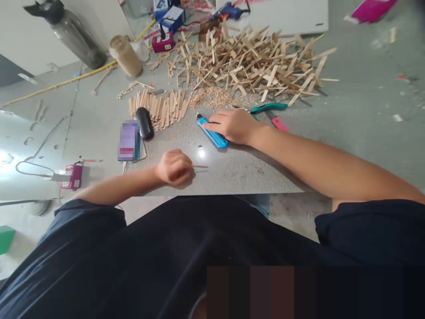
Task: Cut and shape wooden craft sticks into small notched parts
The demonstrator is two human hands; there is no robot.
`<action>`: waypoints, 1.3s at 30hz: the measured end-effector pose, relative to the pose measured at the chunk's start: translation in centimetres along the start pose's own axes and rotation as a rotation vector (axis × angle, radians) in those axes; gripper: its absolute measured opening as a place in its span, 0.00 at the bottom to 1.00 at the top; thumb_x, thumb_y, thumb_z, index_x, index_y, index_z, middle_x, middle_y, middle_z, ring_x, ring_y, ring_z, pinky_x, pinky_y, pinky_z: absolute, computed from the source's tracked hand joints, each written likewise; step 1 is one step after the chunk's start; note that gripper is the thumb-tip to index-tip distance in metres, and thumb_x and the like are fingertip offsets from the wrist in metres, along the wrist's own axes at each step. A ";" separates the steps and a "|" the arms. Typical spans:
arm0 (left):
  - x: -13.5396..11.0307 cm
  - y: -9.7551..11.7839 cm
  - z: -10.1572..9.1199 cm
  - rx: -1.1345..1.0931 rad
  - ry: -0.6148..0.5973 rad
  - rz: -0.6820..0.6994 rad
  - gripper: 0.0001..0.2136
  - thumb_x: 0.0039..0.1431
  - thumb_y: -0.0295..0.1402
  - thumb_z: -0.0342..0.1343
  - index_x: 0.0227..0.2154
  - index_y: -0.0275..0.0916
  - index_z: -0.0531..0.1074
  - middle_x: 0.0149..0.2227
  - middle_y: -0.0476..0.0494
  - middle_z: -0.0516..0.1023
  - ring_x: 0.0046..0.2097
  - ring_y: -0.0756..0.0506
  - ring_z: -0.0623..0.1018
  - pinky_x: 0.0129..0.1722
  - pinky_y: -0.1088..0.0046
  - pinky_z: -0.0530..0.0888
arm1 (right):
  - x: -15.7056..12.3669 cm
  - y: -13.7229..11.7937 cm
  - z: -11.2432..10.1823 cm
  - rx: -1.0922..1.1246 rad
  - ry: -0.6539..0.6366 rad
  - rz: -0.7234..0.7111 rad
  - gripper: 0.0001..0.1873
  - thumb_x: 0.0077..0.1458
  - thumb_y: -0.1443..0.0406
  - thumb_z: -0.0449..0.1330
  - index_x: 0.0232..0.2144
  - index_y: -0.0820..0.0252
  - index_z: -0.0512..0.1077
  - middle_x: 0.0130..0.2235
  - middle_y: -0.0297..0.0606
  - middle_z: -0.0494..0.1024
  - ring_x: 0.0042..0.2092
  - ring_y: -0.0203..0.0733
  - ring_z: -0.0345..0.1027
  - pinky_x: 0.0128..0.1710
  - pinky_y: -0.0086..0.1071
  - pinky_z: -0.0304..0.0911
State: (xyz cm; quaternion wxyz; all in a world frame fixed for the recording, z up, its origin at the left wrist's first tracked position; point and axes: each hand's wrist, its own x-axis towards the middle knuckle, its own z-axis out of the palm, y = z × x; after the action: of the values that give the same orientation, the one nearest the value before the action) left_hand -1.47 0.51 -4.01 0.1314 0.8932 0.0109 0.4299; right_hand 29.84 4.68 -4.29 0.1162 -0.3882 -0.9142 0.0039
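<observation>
My left hand [175, 167] is closed in a fist low over the near part of the table. A thin wooden stick [201, 166] pokes out of it to the right. My right hand [234, 126] is around a blue utility knife [215, 136], with its fingers across the middle of the handle; the thumb is hidden. Just beyond that hand lie green-handled pliers [270, 107] and a tool with a pink handle [279, 124], both partly covered by the hand and forearm. Small wood chips [212, 96] are heaped behind the knife.
A large pile of craft sticks [239, 62] spreads across the back, and a row of cut sticks [166, 106] lies at left. Near it are a phone [129, 141] and a black case [144, 123]. A jar [125, 55], bottle [78, 37] and glue gun [232, 11] stand farther back.
</observation>
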 end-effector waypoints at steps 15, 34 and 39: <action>1.1 -1.5 4.3 0.092 0.256 -0.333 0.05 0.73 0.27 0.63 0.45 0.44 0.81 0.38 0.47 0.89 0.35 0.49 0.84 0.38 0.71 0.76 | -7.7 6.8 -7.2 -0.015 -0.123 0.460 0.38 0.63 0.33 0.67 0.59 0.50 0.87 0.58 0.54 0.88 0.56 0.68 0.79 0.54 0.58 0.73; 2.8 -1.6 3.3 -0.511 0.617 -1.028 0.11 0.60 0.40 0.73 0.38 0.40 0.81 0.28 0.49 0.82 0.24 0.53 0.75 0.25 0.76 0.75 | -8.8 3.9 -5.9 -0.049 0.088 0.453 0.15 0.67 0.57 0.64 0.54 0.54 0.77 0.51 0.54 0.84 0.40 0.53 0.73 0.39 0.50 0.64; 3.4 0.1 3.2 -0.751 0.523 -1.004 0.17 0.59 0.43 0.80 0.36 0.39 0.80 0.28 0.47 0.85 0.22 0.53 0.75 0.24 0.76 0.75 | -7.7 -1.4 -4.5 0.088 0.096 0.333 0.15 0.65 0.60 0.66 0.53 0.53 0.79 0.52 0.50 0.85 0.46 0.59 0.80 0.42 0.50 0.70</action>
State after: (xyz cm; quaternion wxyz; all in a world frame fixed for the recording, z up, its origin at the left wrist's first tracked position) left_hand 3.13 0.10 -3.28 0.6094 0.5402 0.3055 0.4935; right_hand 35.01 -2.10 -1.39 0.1741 -0.5287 -0.8295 0.0445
